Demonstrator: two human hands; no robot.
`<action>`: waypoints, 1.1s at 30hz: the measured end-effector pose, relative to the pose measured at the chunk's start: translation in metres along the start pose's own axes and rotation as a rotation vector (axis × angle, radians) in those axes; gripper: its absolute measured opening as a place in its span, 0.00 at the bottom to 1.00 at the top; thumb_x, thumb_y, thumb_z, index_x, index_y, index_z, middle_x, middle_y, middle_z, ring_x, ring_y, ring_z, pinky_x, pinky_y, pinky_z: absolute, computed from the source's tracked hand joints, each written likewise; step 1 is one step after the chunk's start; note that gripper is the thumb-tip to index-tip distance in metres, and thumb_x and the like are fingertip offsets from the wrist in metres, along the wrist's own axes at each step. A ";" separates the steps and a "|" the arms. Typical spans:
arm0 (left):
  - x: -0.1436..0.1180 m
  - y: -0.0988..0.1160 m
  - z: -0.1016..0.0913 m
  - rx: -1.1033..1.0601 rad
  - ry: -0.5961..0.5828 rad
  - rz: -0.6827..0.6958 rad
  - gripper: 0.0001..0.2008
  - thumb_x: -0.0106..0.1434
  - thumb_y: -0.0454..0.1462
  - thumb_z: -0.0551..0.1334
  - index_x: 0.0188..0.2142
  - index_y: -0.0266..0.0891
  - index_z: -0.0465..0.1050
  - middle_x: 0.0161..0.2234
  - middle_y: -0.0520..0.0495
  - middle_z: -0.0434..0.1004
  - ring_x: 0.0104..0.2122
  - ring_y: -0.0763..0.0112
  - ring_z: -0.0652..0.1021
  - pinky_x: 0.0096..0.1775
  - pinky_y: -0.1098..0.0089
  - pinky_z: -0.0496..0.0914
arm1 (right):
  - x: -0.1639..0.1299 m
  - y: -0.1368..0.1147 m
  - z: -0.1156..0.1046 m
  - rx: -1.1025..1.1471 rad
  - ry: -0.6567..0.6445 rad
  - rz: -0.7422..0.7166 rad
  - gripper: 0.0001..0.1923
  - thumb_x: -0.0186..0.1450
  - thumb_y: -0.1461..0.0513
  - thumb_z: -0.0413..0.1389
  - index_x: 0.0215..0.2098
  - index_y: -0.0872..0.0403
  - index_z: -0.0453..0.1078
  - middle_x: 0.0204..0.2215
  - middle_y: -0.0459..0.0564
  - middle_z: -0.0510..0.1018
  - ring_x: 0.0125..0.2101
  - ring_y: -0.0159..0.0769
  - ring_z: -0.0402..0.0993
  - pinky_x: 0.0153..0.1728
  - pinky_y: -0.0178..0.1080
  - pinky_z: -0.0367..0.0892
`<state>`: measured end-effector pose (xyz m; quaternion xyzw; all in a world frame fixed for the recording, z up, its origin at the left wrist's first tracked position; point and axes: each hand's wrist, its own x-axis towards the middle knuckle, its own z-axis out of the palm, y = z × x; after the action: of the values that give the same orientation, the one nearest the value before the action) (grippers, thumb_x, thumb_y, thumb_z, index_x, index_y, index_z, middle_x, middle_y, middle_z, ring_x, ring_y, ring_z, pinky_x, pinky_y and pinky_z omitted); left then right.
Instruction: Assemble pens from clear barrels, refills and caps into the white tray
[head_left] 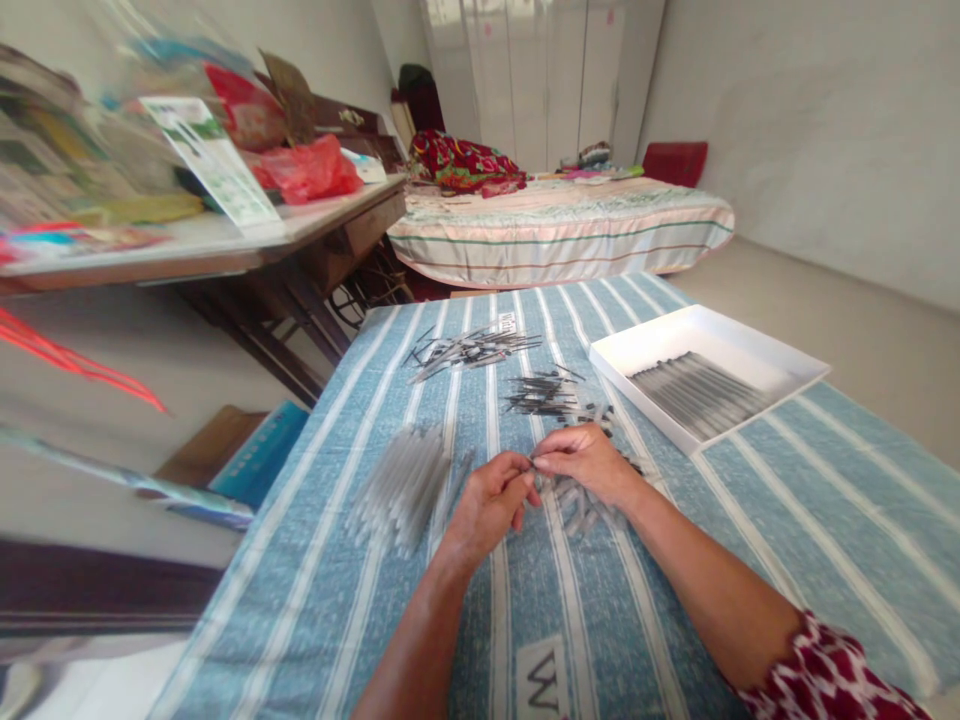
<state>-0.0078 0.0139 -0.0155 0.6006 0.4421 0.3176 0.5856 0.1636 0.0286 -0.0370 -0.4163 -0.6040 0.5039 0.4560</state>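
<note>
I see both hands — left hand (487, 500), right hand (589, 462) — pinching what looks like a thin pen part (534, 462) between meeting fingertips, its axis unclear.

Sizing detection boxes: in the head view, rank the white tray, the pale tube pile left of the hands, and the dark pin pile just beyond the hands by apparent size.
1. white tray, clearly largest.
2. pale tube pile.
3. dark pin pile, smallest, though it lies farther from the camera than the tubes, so that gap is uncertain.

Bare cloth (360, 620) near edge; tube piles (401, 485) left/ahead, white tray (637, 350) right, blocking hands.
</note>
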 end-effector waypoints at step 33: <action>-0.005 0.003 -0.013 -0.044 -0.141 -0.182 0.07 0.55 0.38 0.61 0.30 0.36 0.66 0.23 0.51 0.76 0.12 0.83 0.65 0.16 0.78 0.55 | -0.005 0.010 -0.004 -0.018 -0.176 0.092 0.10 0.53 0.59 0.62 0.29 0.59 0.76 0.21 0.44 0.74 0.22 0.27 0.66 0.26 0.30 0.61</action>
<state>-0.0207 0.0150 -0.0104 0.5658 0.4456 0.2297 0.6547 0.1687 0.0256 -0.0470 -0.4019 -0.6265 0.5533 0.3739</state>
